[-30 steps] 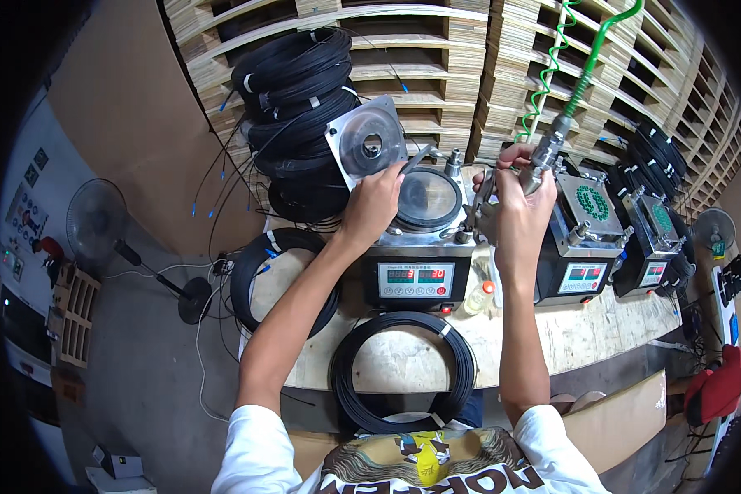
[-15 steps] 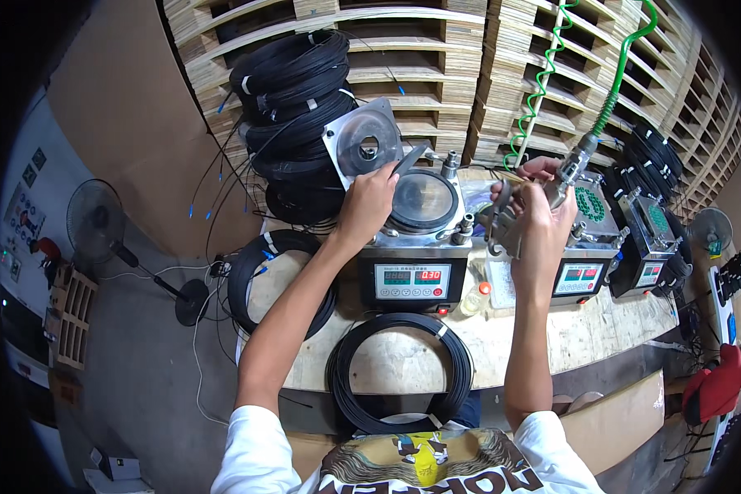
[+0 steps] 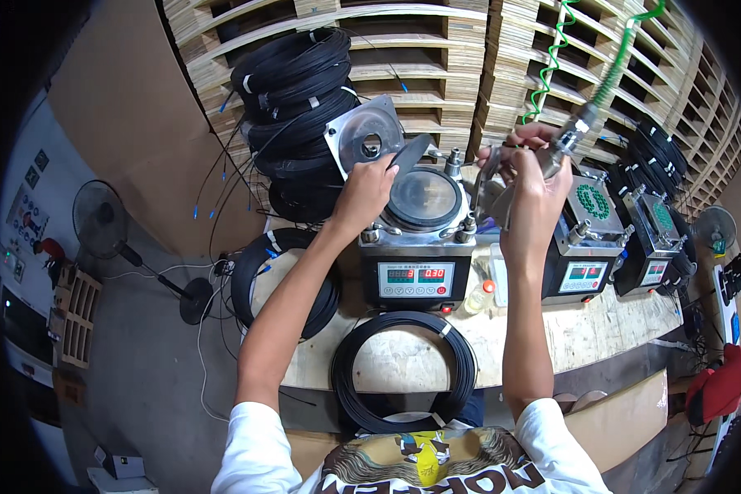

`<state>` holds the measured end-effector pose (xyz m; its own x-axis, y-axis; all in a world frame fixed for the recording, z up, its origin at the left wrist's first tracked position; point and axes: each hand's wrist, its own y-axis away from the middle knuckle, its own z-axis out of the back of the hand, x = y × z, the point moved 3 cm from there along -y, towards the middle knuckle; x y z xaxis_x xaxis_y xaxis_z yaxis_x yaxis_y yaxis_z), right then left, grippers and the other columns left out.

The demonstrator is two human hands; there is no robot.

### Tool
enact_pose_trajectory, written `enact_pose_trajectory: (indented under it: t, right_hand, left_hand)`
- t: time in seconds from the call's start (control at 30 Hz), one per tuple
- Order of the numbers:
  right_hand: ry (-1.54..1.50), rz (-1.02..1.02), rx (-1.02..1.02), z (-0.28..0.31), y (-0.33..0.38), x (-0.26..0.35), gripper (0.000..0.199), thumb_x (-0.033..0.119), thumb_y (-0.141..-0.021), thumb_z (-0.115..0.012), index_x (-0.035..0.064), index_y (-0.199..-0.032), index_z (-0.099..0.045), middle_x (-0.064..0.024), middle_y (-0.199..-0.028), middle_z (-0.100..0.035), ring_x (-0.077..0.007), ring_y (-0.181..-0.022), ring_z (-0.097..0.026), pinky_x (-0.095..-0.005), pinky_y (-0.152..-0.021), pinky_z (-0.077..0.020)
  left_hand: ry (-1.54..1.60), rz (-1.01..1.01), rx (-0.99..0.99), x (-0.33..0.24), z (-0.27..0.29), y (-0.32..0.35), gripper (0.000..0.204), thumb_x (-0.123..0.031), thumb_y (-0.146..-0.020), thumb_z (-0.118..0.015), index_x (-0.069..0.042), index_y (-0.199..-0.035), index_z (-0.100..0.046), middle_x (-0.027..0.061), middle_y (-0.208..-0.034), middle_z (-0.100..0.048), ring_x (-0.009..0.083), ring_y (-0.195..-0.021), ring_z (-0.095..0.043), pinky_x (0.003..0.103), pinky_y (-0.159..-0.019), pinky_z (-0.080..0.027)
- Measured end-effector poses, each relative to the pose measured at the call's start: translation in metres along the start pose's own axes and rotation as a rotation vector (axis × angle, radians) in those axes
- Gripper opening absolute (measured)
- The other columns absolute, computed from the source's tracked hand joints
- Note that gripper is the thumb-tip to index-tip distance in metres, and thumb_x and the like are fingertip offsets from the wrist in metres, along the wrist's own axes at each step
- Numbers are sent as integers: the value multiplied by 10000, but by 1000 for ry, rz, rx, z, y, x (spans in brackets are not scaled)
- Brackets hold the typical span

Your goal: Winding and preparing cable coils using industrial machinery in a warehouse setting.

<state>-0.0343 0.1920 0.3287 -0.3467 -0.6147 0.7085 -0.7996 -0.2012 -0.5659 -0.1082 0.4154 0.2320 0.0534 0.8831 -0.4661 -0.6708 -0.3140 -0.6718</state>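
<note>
My left hand [image 3: 364, 196] is closed on the edge of a thin, dark round pad [image 3: 412, 154], tilted above the polishing machine [image 3: 416, 267]. Below the pad lies the machine's round platen [image 3: 425, 198], with metal clamp posts around it. A square metal plate [image 3: 370, 132] with a central hole stands tilted just behind my left hand, by the cable coils. In my right hand [image 3: 535, 189] is a metal air blow gun [image 3: 565, 142], held to the right of the platen; a green hose [image 3: 613, 78] runs up from it. My fingers partly hide the gun.
Black cable coils [image 3: 296, 107] are stacked at the left; another coil [image 3: 343, 362] lies at the bench's front edge. Two more machines [image 3: 584, 276] [image 3: 646, 276] stand to the right. A small bottle with a red cap [image 3: 479, 296] sits between machines. Wooden pallets [image 3: 395, 70] rise behind.
The dark pad has turned so more of its face shows. My right hand and the blow gun have shifted slightly, and the hose has swung and blurred. The machine's display has changed.
</note>
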Motion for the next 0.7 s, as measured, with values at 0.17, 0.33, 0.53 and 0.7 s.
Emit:
enact_pose_trajectory:
  t: [0.17, 0.33, 0.53, 0.7]
  right_hand:
    - [26, -56, 63, 5, 7, -31, 125, -9, -913, -512, -14, -1037, -518, -94, -876, -584, -198, -721, -684, -320, -672, -573]
    - [-45, -124, 19, 12, 13, -20, 157, -14, -907, -513, -26, -1063, -529, -99, -901, -602, -192, -714, -689, -304, -659, -565]
    - [108, -293, 109, 56, 9, -12, 183, 21, -909, -502, -38, -1080, -530, -115, -960, -597, -214, -721, -711, -314, -666, -578]
    - [84, -305, 56, 76, 7, -3, 154, 40, -922, -516, -17, -1064, -526, -102, -936, -595, -216, -724, -706, -311, -666, -580]
  left_hand:
    - [75, -33, 72, 0, -1, -7, 266, -116, -978, -585, 95, -1130, -640, 296, -811, -658, 409, -720, -676, 413, -631, -498]
    - [98, 117, 93, 15, 8, -10, 267, -122, -976, -591, 69, -1155, -644, 274, -779, -657, 313, -686, -697, 382, -629, -492]
    - [56, -281, 358, -25, 1, -13, 373, -59, -952, -601, -61, -1324, -624, 243, -1142, -691, 370, -1013, -687, 374, -911, -533]
    - [-147, -218, 792, -17, 1, -10, 441, -196, -898, -695, -125, -1331, -646, 203, -1389, -578, 383, -1260, -557, 438, -1068, -452]
